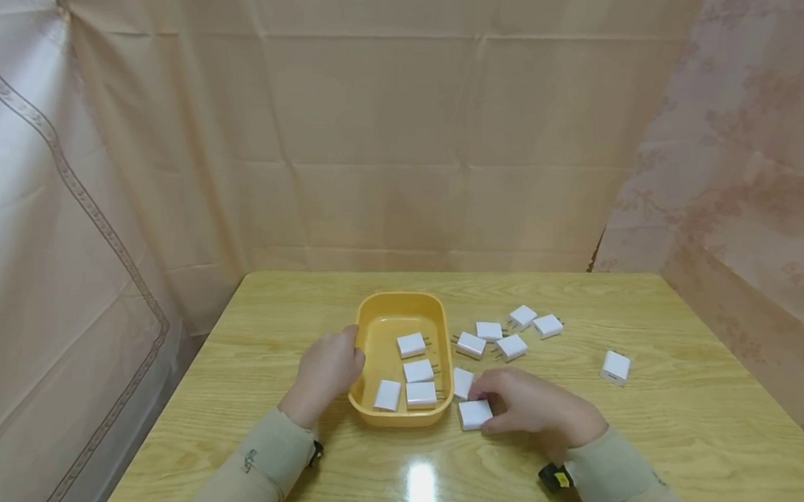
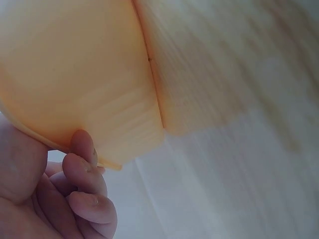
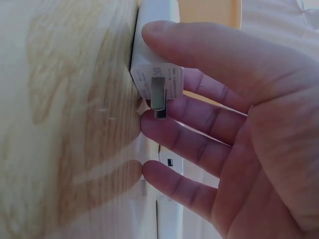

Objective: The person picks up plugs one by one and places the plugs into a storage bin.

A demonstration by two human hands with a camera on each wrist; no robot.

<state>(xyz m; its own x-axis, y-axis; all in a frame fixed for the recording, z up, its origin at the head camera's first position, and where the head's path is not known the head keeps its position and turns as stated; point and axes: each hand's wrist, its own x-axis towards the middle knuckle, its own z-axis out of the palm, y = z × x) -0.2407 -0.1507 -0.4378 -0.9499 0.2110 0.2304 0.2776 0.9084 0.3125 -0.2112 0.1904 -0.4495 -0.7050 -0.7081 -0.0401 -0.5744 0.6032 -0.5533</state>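
A yellow tray (image 1: 372,417) holds several white plug adapters, among them one at its lower left (image 1: 387,395). My left hand (image 1: 328,374) grips the tray's left rim, fingers curled at the edge in the left wrist view. Right of the tray, my right hand (image 1: 533,406) pinches a white adapter (image 1: 475,415) between thumb and fingers, low at the table surface. In the right wrist view the thumb lies on the adapter (image 3: 154,55), whose metal prongs point towards the palm. Another adapter (image 1: 462,383) lies just behind, close to the tray's right wall.
Several white adapters lie behind my right hand, including one (image 1: 471,345) near the tray and one (image 1: 548,325) farther right. A single adapter (image 1: 615,367) lies apart at the right. The wooden table (image 1: 276,309) has curtains (image 1: 437,130) behind and at both sides.
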